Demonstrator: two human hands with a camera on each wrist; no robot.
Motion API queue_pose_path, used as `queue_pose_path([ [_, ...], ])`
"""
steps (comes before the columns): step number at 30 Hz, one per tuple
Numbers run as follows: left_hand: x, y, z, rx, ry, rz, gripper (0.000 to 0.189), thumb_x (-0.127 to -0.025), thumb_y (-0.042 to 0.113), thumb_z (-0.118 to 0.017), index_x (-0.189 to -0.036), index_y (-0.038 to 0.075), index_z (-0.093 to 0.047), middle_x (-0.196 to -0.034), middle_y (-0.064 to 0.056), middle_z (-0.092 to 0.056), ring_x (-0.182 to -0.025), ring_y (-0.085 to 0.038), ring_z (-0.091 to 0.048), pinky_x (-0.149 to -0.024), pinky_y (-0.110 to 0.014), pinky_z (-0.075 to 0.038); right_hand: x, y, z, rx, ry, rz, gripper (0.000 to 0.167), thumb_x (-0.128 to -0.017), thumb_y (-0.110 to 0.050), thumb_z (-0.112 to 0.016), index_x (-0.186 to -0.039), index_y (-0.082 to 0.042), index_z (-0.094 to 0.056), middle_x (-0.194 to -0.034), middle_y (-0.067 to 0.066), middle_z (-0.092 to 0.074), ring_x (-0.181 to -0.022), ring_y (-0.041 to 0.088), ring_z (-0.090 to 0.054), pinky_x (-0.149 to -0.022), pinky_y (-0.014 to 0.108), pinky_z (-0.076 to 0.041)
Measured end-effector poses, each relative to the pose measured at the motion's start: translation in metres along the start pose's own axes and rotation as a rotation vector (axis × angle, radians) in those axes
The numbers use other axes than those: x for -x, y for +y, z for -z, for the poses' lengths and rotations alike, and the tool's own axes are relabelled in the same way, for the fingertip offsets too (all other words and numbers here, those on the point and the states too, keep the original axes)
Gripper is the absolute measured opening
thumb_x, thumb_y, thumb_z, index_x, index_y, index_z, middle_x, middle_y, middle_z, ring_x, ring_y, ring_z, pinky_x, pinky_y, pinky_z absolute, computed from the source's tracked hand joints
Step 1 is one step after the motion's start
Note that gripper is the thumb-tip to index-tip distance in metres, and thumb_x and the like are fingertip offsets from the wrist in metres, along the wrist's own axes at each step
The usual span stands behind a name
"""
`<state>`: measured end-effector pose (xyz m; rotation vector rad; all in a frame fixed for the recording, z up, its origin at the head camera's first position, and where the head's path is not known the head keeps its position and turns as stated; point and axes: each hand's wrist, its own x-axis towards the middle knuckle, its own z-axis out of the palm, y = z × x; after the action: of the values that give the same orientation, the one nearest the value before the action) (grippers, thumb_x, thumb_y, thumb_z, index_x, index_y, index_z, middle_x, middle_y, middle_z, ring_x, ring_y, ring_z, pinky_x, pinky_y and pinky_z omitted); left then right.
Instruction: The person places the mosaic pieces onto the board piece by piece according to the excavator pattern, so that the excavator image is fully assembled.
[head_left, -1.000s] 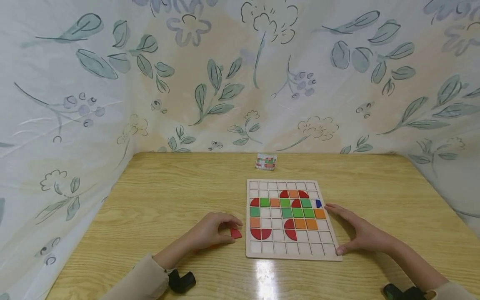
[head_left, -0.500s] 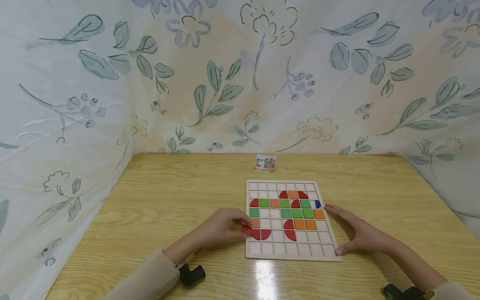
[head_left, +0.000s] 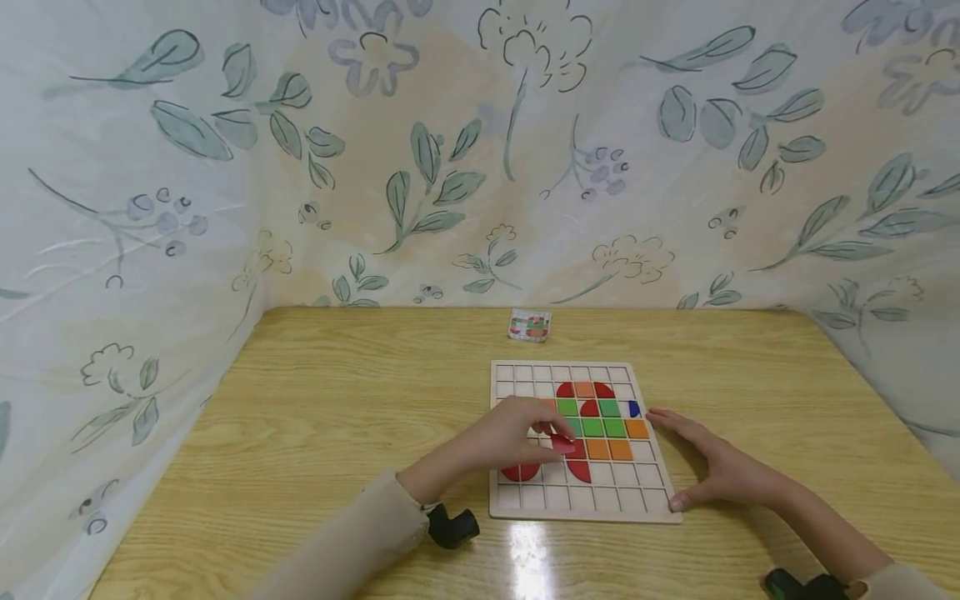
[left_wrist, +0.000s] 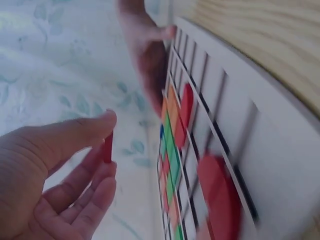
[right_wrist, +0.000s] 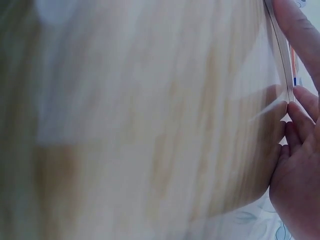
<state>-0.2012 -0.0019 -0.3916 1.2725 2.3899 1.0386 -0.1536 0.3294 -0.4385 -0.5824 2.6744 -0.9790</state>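
Observation:
A wooden grid board lies on the table, carrying green, orange and salmon square tiles and red rounded tiles. Above its left half, my left hand pinches a red tile between thumb and fingers. In the left wrist view that red tile is seen edge-on, raised off the board. My right hand rests along the board's right side, thumb at the near corner, fingers extended to the edge further up. My left hand hides several tiles on the left. Little but bare tabletop shows beside the right hand in the right wrist view.
A small printed card with a coloured grid pattern lies behind the board. A blue tile sits near the board's right edge. Flower-patterned cloth hangs behind and beside the wooden table.
My left hand has moved right, carrying the red tile from left of the board to over its middle-left squares. My right hand stays at the board's right edge.

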Motion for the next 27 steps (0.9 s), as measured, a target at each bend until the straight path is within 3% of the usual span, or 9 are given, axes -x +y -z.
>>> queue_pose_path([
  [4,-0.019,0.013,-0.008,-0.015,-0.016,0.008,0.022,-0.082,0.021,-0.07,-0.104,0.016,-0.069,-0.098,0.013,-0.066,-0.089,0.004,-0.056,-0.078,-0.012,-0.044,0.0,0.003,0.0,-0.002,0.007,-0.001,0.1,-0.062,-0.036,-0.083,-0.145,-0.019,-0.029,-0.148,0.015,-0.025,-0.135,0.018,-0.019,-0.094,0.07,-0.02],
  [6,-0.027,0.017,-0.013,-0.007,-0.021,0.005,0.023,-0.082,0.022,-0.07,-0.104,0.016,-0.069,-0.098,0.013,-0.066,-0.088,0.004,-0.055,-0.077,-0.011,-0.044,0.0,0.005,0.0,-0.004,0.01,-0.005,0.1,-0.061,-0.038,-0.083,-0.144,-0.02,-0.029,-0.148,0.013,-0.025,-0.133,0.002,-0.016,-0.094,0.07,-0.02],
  [10,-0.042,0.023,-0.021,-0.013,-0.028,-0.001,0.024,-0.081,0.021,-0.071,-0.104,0.016,-0.069,-0.097,0.013,-0.066,-0.088,0.006,-0.056,-0.077,-0.009,-0.043,0.0,0.008,-0.001,-0.012,0.012,0.013,0.101,-0.061,-0.038,-0.083,-0.144,-0.019,-0.029,-0.148,0.014,-0.025,-0.125,-0.017,-0.01,-0.094,0.07,-0.019],
  [23,-0.074,0.022,-0.047,-0.109,-0.066,0.071,0.027,-0.077,0.019,-0.075,-0.103,0.022,-0.068,-0.093,0.016,-0.063,-0.08,0.005,-0.052,-0.068,-0.006,-0.038,0.0,0.009,-0.002,-0.004,0.019,0.022,0.104,-0.059,-0.04,-0.083,-0.145,-0.019,-0.029,-0.148,0.013,-0.025,-0.123,-0.02,-0.01,-0.093,0.068,-0.022],
  [25,-0.078,0.019,-0.05,-0.137,-0.085,0.072,0.027,-0.077,0.019,-0.075,-0.102,0.022,-0.068,-0.09,0.016,-0.063,-0.078,0.005,-0.051,-0.067,-0.006,-0.037,0.0,0.008,-0.001,0.006,0.019,0.016,0.104,-0.059,-0.041,-0.083,-0.145,-0.02,-0.029,-0.148,0.012,-0.025,-0.123,-0.02,-0.009,-0.095,0.065,-0.023],
  [27,-0.082,0.018,-0.053,-0.169,-0.101,0.067,0.026,-0.077,0.018,-0.075,-0.102,0.022,-0.068,-0.088,0.015,-0.062,-0.077,0.005,-0.05,-0.066,-0.006,-0.036,0.001,0.007,-0.001,0.014,0.022,0.017,0.104,-0.059,-0.041,-0.083,-0.145,-0.02,-0.029,-0.149,0.011,-0.025,-0.124,-0.02,-0.009,-0.104,0.047,-0.023],
])
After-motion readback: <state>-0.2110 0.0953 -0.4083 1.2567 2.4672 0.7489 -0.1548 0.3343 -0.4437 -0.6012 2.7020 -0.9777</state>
